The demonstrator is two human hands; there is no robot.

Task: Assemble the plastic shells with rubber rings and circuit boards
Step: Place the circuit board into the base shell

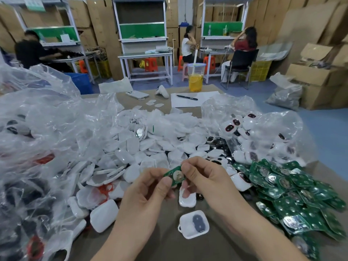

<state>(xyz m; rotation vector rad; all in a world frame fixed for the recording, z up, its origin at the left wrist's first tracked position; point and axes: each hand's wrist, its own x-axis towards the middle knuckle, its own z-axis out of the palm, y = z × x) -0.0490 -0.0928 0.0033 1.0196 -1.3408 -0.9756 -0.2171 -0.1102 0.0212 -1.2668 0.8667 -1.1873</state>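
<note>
Left hand (148, 187) and right hand (205, 178) are pinching a small green circuit board (174, 175), unseated — white plastic shell with dark rubber ring (194, 224) waiting at the near edge of the worktop (163, 245), heaps remaining.

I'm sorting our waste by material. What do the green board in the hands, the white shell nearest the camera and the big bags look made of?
Circuit board: rigid green laminate, probably fibreglass, glossy, with a shiny round metal disc. White shell: moulded plastic, smooth with soft glare; its dark oval insert looks matte, maybe rubber. Bags: thin clear plastic film, crinkled and reflective.
</note>
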